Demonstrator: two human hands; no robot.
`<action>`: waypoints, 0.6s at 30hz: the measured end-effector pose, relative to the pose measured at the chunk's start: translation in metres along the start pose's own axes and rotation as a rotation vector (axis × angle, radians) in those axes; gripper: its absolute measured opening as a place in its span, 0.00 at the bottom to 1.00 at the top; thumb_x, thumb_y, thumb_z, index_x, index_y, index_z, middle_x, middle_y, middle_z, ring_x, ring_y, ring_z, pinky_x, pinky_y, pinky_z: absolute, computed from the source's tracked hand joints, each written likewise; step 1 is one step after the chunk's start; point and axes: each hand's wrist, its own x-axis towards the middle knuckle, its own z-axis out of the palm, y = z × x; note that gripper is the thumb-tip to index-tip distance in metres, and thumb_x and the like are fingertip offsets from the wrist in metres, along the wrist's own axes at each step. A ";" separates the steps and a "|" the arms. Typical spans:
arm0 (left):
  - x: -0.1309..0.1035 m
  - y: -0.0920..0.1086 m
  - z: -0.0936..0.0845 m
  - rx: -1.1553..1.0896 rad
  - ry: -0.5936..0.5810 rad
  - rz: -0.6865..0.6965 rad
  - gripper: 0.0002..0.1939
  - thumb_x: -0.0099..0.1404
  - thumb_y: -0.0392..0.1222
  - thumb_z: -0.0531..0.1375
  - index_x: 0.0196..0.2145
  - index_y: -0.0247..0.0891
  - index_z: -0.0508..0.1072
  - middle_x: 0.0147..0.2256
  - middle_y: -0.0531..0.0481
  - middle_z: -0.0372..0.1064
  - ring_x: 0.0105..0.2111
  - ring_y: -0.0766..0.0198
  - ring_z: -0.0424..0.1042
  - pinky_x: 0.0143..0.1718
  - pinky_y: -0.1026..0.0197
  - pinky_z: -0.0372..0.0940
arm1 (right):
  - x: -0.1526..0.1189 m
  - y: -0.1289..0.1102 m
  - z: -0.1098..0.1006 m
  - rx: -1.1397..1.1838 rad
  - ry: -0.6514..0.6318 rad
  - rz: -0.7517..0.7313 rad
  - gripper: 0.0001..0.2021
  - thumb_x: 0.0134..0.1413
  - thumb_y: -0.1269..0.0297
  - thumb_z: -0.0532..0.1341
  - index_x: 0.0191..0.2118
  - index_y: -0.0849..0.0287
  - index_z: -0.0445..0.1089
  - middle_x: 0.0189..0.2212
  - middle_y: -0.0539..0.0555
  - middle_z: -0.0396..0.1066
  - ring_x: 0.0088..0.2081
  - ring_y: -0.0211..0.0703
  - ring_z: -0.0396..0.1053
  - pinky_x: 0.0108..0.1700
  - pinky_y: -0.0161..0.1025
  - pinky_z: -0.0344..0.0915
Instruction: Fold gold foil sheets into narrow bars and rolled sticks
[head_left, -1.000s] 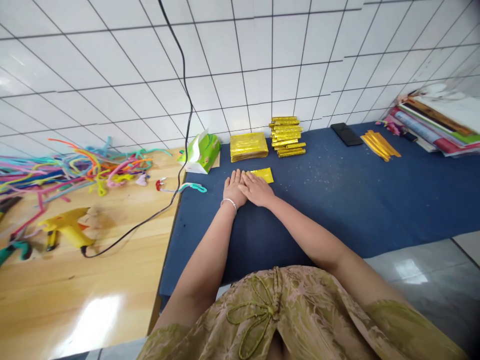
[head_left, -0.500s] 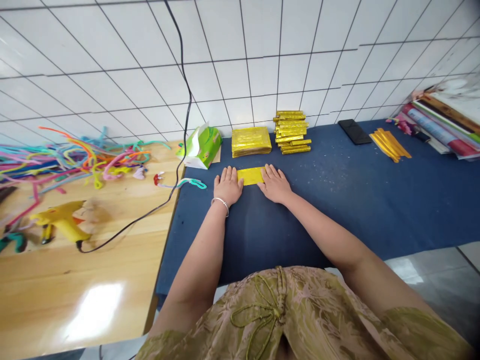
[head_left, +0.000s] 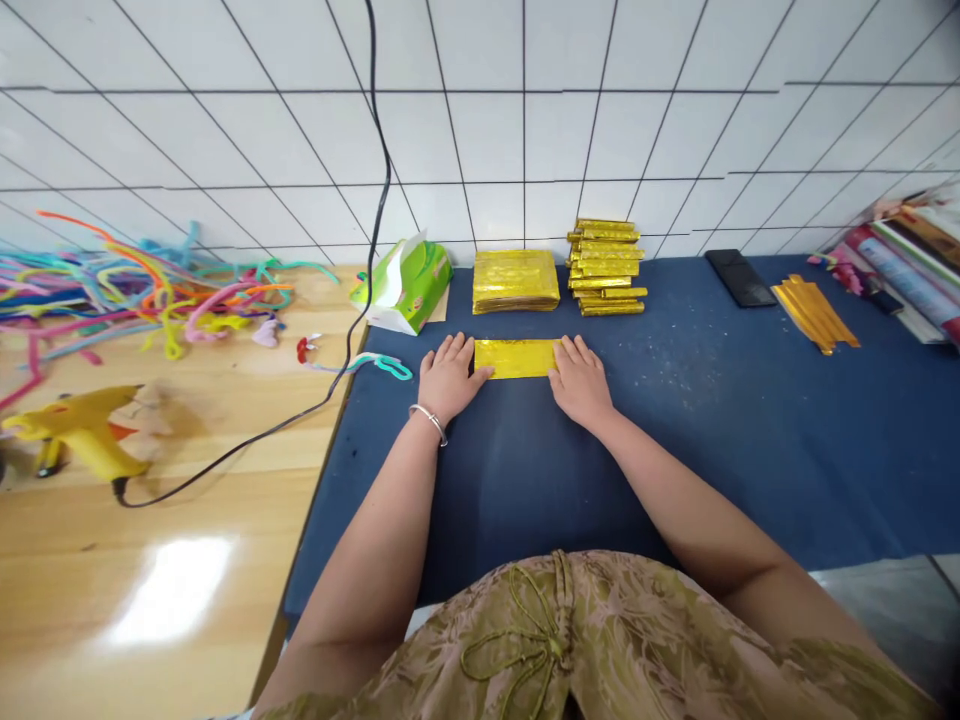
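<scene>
A flat gold paper sheet (head_left: pixel 516 358) lies on the dark blue cloth. At its left end my left hand (head_left: pixel 447 380) lies palm down, fingers stretched out, thumb on the sheet's edge. My right hand (head_left: pixel 581 382) rests flat on the other end, its fingers extended. Behind the sheet sits a neat stack of gold paper (head_left: pixel 515 280). To the right of that stack is a pile of gold rolls (head_left: pixel 604 266).
A green tissue pack (head_left: pixel 420 285) stands behind my left hand. On the wooden table are a yellow glue gun (head_left: pixel 82 430), colourful pipe cleaners (head_left: pixel 172 290) and a black cord (head_left: pixel 379 200). A black phone (head_left: pixel 740 278) and orange-gold strips (head_left: pixel 814 313) lie right.
My hands are farther apart, with more of the gold sheet showing between them. The camera view has shifted slightly.
</scene>
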 end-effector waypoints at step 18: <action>0.006 -0.004 0.003 -0.507 0.255 -0.004 0.10 0.59 0.40 0.60 0.39 0.39 0.75 0.52 0.48 0.69 0.52 0.59 0.67 0.57 0.54 0.59 | 0.004 0.012 -0.005 0.080 0.092 0.055 0.20 0.55 0.58 0.57 0.52 0.56 0.66 0.61 0.58 0.59 0.64 0.58 0.47 0.60 0.59 0.49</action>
